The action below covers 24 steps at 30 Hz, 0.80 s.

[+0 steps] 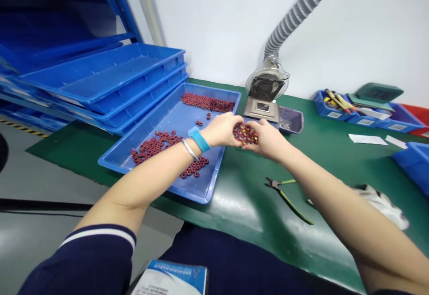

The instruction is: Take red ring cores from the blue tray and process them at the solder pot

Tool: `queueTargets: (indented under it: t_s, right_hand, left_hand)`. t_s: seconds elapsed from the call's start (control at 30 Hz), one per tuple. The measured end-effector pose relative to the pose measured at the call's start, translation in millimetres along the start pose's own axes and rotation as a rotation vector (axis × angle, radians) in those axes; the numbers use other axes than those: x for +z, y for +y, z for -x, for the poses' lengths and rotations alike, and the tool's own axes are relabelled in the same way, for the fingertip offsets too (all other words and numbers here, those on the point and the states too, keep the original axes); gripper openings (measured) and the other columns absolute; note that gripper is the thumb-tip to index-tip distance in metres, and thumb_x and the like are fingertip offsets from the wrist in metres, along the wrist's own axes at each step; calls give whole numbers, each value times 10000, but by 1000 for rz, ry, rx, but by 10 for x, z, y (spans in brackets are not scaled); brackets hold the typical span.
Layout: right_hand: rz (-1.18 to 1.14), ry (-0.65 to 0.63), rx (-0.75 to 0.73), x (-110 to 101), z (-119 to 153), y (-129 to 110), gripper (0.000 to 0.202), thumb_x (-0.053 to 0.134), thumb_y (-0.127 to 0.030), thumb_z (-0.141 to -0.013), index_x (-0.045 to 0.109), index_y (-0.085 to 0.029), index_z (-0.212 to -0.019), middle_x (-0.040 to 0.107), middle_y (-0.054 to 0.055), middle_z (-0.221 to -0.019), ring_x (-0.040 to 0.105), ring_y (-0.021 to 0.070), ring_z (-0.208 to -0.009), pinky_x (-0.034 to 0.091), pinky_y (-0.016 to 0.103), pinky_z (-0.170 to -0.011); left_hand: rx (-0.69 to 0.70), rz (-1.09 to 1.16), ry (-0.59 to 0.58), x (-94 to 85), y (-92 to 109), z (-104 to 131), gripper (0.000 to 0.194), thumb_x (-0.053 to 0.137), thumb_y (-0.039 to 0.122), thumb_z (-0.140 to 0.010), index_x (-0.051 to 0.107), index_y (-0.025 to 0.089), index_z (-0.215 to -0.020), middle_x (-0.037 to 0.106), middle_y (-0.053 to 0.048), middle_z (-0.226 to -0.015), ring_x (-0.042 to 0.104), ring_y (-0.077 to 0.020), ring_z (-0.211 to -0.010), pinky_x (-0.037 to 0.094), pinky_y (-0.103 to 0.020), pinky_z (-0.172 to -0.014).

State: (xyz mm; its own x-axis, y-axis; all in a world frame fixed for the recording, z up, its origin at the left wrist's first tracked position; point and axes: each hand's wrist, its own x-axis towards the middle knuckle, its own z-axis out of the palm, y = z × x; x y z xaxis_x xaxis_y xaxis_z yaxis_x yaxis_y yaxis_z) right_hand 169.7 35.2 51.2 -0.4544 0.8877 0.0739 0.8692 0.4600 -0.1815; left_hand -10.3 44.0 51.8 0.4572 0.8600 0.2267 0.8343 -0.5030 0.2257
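Note:
My left hand (225,129) and my right hand (266,139) are cupped together around a heap of small red ring-shaped parts (246,134), some showing yellow centres. Both hands are held over the right edge of a shallow blue tray (181,120). Inside that tray, dark red rings lie packed in rows at the far end (208,102), and a loose pile (156,146) spreads over the near left part. More rings (196,167) lie beneath my left wrist, which partly hides them.
Stacked blue trays (134,94) stand at the left. Behind my hands are a fan unit (264,91) with a grey hose (298,13) and a grey bin (291,120). Green-handled cutters (288,199), gloves (382,203) and blue tool bins (335,114) are on the right.

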Motion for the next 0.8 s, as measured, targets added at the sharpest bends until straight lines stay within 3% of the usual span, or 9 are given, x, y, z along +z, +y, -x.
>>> queueTargets:
  t_s: [0.13, 0.23, 0.33, 0.47, 0.57, 0.67, 0.73, 0.8]
  right_hand:
    - [-89, -44, 126, 251, 653, 187, 679, 793, -315, -697, 532, -157, -1304, 536, 132, -1089, 627, 263, -919, 505, 386, -835]
    - [-162, -128, 185, 513, 1038, 218, 630, 762, -294, -718, 538, -179, -1295, 532, 104, -1044, 633, 246, -895, 504, 376, -828]
    - [-221, -213, 225, 751, 1238, 207, 621, 750, -290, -725, 538, -176, -1297, 532, 98, -1035, 633, 246, -933, 502, 370, -846]
    - [-287, -254, 221, 900, 1262, 183, 619, 769, -291, -708, 563, -151, -1275, 555, 97, -1014, 629, 250, -971, 491, 376, -902]
    - [-344, -234, 200, 849, 1280, 190, 660, 794, -298, -668, 563, -143, -1267, 576, 94, -1015, 639, 237, -927, 504, 373, -887]
    - [-395, -170, 216, 739, 1432, 313, 682, 755, -333, -690, 517, -174, -1309, 575, 103, -1121, 638, 164, -713, 541, 350, -767]
    - [-369, -65, 241, 708, 1589, 477, 601, 681, -390, -742, 523, -203, -1291, 585, 98, -1137, 622, 149, -639, 544, 347, -702]
    - [-291, 39, 270, 748, 1742, 660, 514, 638, -439, -746, 579, -204, -1199, 622, 93, -1067, 655, 202, -717, 542, 366, -703]
  left_hand:
    - [22, 93, -178, 338, 489, 166, 612, 800, 440, -615, 635, 185, -1146, 645, -119, -1071, 652, -294, -987, 524, -359, -862]
    - [-8, 112, -338, 607, 712, 346, 629, 796, 485, -598, 626, 209, -1138, 629, -126, -1068, 671, -314, -947, 545, -380, -811]
    - [-54, 108, -457, 840, 792, 476, 604, 793, 498, -581, 626, 229, -1096, 631, -125, -1061, 684, -317, -911, 554, -386, -766]
    - [-68, 95, -557, 1000, 799, 518, 606, 811, 515, -562, 621, 229, -1061, 661, -119, -1042, 687, -312, -918, 549, -370, -754]
    - [-38, 79, -597, 945, 816, 507, 789, 842, 559, -498, 587, 211, -1158, 669, -138, -1054, 679, -327, -948, 541, -371, -766]
    - [-20, 94, -560, 721, 720, 473, 1005, 867, 596, -404, 538, 178, -1256, 654, -169, -1118, 663, -345, -980, 532, -391, -799]
    - [-54, 202, -431, 519, 480, 412, 953, 849, 603, -455, 544, 172, -1248, 657, -148, -1127, 660, -308, -973, 525, -375, -822]
    - [-194, 292, -239, 339, 80, 315, 744, 801, 547, -597, 565, 177, -1198, 666, -105, -1095, 660, -248, -922, 520, -344, -818]
